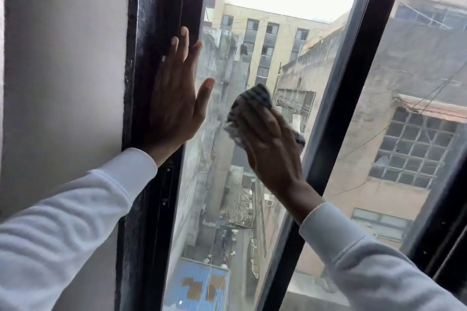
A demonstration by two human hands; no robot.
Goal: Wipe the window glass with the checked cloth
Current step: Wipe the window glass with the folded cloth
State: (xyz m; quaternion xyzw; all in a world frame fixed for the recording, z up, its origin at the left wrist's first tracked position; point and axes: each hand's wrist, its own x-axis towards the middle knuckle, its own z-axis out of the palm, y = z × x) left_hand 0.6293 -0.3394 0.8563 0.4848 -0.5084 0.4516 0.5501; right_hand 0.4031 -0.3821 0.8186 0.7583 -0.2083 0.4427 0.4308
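On window glass point(222, 171), checked cloth point(252, 98)

Two hands are at the window: the left hand point(174, 98) and the right hand point(270, 149), each in one white sleeve. There is one checked cloth point(249, 102). Two glass panes show, split by one dark bar point(353, 78).

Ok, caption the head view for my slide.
Right hand presses the checked cloth to the window glass while the left hand lies flat on the frame.
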